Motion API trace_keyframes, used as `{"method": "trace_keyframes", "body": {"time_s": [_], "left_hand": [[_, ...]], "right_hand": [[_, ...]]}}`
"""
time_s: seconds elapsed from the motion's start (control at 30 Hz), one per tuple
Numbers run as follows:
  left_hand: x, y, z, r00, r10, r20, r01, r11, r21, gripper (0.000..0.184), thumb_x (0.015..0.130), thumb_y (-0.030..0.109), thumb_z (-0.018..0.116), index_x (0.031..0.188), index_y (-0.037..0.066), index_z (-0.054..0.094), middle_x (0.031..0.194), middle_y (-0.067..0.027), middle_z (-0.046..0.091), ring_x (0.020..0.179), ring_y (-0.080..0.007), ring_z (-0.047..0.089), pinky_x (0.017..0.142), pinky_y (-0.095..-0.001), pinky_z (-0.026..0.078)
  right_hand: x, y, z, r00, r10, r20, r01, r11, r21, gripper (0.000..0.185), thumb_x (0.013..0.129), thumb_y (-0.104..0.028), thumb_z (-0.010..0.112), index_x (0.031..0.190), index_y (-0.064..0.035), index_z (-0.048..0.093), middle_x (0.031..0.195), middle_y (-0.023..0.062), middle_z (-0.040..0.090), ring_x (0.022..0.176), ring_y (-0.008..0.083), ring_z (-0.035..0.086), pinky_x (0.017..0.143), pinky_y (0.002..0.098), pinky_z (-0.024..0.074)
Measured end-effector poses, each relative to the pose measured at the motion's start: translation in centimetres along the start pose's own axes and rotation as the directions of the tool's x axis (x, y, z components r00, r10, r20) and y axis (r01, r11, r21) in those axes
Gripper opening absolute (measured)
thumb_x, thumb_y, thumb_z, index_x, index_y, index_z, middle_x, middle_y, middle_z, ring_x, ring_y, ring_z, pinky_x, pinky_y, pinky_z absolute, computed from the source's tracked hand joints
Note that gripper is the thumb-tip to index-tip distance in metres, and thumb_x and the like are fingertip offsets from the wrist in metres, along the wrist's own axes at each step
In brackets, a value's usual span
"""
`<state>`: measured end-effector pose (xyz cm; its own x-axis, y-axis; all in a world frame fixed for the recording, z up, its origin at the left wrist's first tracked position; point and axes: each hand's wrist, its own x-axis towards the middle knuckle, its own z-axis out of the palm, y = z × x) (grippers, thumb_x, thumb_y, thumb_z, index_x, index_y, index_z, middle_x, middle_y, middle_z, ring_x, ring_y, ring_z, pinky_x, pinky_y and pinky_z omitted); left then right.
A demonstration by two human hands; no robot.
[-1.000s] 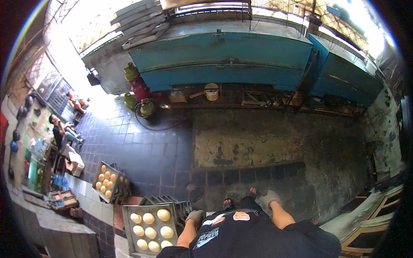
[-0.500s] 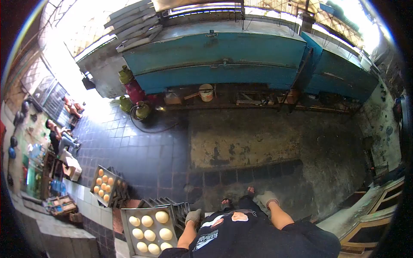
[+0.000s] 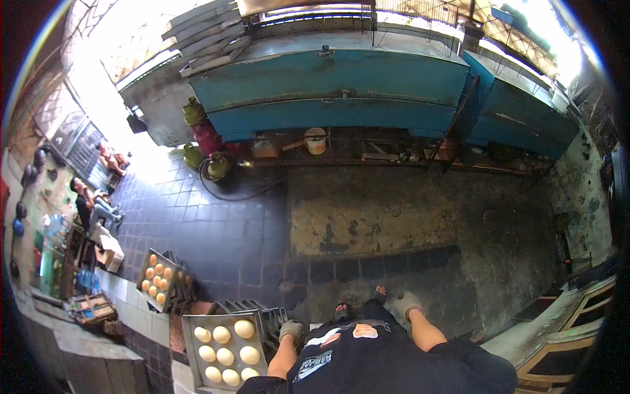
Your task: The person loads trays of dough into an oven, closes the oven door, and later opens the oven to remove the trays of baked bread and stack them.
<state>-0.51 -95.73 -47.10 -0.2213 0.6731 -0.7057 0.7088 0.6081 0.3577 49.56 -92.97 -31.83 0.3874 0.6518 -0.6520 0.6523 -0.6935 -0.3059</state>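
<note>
My left hand (image 3: 291, 330), in a grey-beige glove, hangs at my side next to a stack of metal trays (image 3: 272, 323). No object shows in it, and its fingers look loosely extended. My right hand (image 3: 408, 303), gloved the same way, hangs loose at the other side, apart from anything, its fingers pointing down. To the left of my left hand, a metal tray (image 3: 189, 354) carries several pale round dough pieces (image 3: 225, 356). Further left stands another tray of browner round buns (image 3: 155, 278), on a stack of its own.
Large blue metal ovens (image 3: 328, 82) line the far side, with a white bucket (image 3: 315, 141) beneath. Gas cylinders (image 3: 216, 167) and a hose stand on the tiled floor. Two people (image 3: 92, 207) sit at the left. Framed wooden panels (image 3: 558, 358) are at the right.
The view has shifted very slightly, and the trays sit a little further left in it. Both my hands stay at my sides.
</note>
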Motion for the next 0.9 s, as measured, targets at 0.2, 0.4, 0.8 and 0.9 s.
{"method": "trace_keyframes", "body": {"time_s": [0.2,0.4,0.8,0.9], "left_hand": [[-1.9,2.4,-0.7,0.994,-0.037,0.106,0.035,0.999,0.021,0.056,0.086,0.032,0.074,0.134,0.009,0.086,0.144,-0.0234,0.079,0.136,-0.0416,0.074,0.111,-0.0473,0.059],[-3.5,5.9,-2.9,0.978,-0.082,0.190,0.062,0.992,0.108,0.064,0.086,0.050,0.069,0.126,0.002,0.087,0.141,-0.0276,0.080,0.134,-0.0437,0.075,0.109,-0.0493,0.059],[0.4,4.8,-2.8,0.996,0.001,0.091,-0.019,0.980,0.197,0.068,0.095,0.055,0.064,0.131,0.002,0.085,0.144,-0.0288,0.077,0.140,-0.0448,0.072,0.116,-0.0495,0.055],[-0.3,3.9,-2.8,0.994,0.072,0.078,-0.082,0.988,0.130,0.059,0.092,0.046,0.071,0.132,0.006,0.086,0.143,-0.0239,0.080,0.140,-0.0412,0.073,0.117,-0.0465,0.057]], "right_hand": [[2.8,2.5,1.8,0.999,-0.019,0.031,0.021,0.998,-0.056,0.058,0.092,-0.034,0.080,0.141,-0.0044,0.080,0.149,0.0269,0.076,0.138,0.0461,0.072,0.116,0.0521,0.0584],[1.5,1.8,-0.2,0.994,-0.048,0.098,0.055,0.996,-0.076,0.064,0.094,-0.044,0.075,0.141,-0.0006,0.080,0.150,0.0313,0.074,0.141,0.0493,0.070,0.118,0.0527,0.0569],[4.2,1.7,2.2,0.993,0.025,0.117,-0.021,0.999,-0.036,0.061,0.098,-0.048,0.069,0.132,0.0008,0.084,0.143,0.0335,0.076,0.135,0.0480,0.073,0.112,0.0530,0.0578],[4.2,1.6,2.8,0.997,-0.005,0.077,0.007,1.000,-0.031,0.061,0.096,-0.045,0.071,0.134,0.0009,0.083,0.143,0.0335,0.076,0.135,0.0481,0.074,0.113,0.0523,0.0581]]}}
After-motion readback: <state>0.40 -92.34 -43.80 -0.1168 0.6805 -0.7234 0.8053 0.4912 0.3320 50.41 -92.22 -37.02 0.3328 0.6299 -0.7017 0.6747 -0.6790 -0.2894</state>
